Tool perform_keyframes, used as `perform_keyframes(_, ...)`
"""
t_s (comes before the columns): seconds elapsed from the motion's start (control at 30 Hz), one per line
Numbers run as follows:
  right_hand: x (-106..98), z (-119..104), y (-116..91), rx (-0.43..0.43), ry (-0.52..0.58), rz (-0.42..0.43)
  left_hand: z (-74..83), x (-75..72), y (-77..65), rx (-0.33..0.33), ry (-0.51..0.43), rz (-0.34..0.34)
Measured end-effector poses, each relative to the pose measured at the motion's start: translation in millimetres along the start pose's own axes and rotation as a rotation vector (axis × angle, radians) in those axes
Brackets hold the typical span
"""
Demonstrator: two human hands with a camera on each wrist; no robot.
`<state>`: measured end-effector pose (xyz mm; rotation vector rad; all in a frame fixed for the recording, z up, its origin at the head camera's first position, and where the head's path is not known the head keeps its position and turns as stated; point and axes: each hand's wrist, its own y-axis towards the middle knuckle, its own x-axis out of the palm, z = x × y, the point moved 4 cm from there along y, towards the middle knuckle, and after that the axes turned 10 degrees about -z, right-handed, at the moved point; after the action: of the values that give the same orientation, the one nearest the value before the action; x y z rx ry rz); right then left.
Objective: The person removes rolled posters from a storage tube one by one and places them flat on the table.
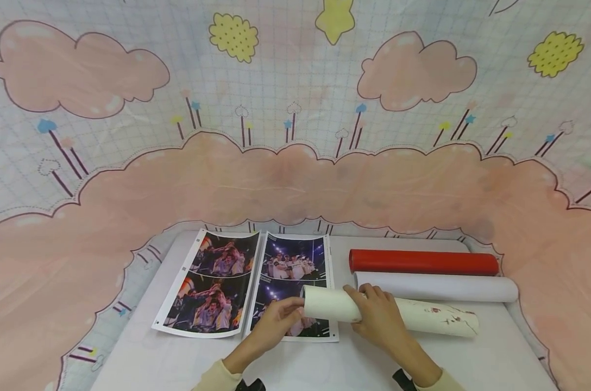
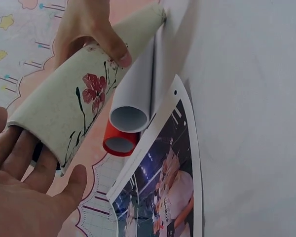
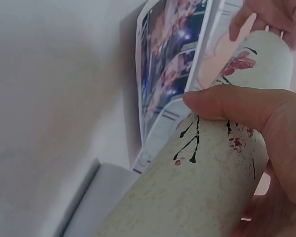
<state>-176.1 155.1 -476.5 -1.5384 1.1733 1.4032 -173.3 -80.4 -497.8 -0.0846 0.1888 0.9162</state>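
Observation:
A cream tube with red flowers and dark stems point(image 1: 437, 317) is held at a slant, its left end overlapping the right-hand photo sheet in the head view. My right hand point(image 1: 381, 320) grips it around its middle, the thumb point(image 3: 237, 106) lying across the flower print. At the tube's left end is my left hand point(image 1: 276, 323). Several of its fingers point(image 2: 39, 170) reach inside the hollow end, with the thumb point(image 2: 75, 185) apart from the tube. Something dark shows inside the opening beside those fingers; the fingertips are hidden.
Behind the cream tube lie a white tube point(image 1: 437, 287) and a red tube point(image 1: 422, 262), side by side on the white table point(image 1: 173, 364). To the left are two photo sheets, one left point(image 1: 212, 282) and one right point(image 1: 295, 258). A cloud-patterned cloth point(image 1: 295, 184) hangs behind.

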Motion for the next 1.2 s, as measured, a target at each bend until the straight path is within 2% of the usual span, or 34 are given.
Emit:
perform_keyframes(0.2, 3.0, -5.2, 3.1, 0.018, 0.012, -0.014, -1.0, 7.3, 3.9, -0.016, -0.101, -0.015)
perform_keyframes(0.33, 1.0, -4.1, 2.1, 0.023, 0.015, -0.001, 0.2, 10.8, 7.5, -0.002, -0.132, 0.01)
perform_keyframes(0.57, 1.6, -0.7, 0.8, 0.017, 0.0, 0.02, 2.4, 7.0, 10.7, -0.024, -0.079, 0.146)
perform_keyframes(0.67, 2.3, 0.5, 0.3, 0.017, 0.002, 0.027, 2.7, 5.0, 11.0, -0.036, -0.105, 0.192)
perform_keyframes(0.77, 3.0, 0.9, -0.1, 0.013, 0.005, 0.023, 2.0, 3.2, 10.0, -0.057, -0.127, 0.214)
perform_keyframes(0.9, 3.4, 1.1, -0.7, -0.003, 0.007, 0.022, 0.9, 1.9, 8.8, -0.083, -0.082, 0.221)
perform_keyframes(1.07, 2.6, 1.5, -2.0, -0.024, -0.011, 0.05, 1.1, 1.2, 8.4, -0.055, -0.019, 0.246)
perform_keyframes(1.2, 2.5, 1.7, -2.5, -0.036, -0.021, 0.067, 1.9, 0.8, 7.9, -0.041, -0.007, 0.276)
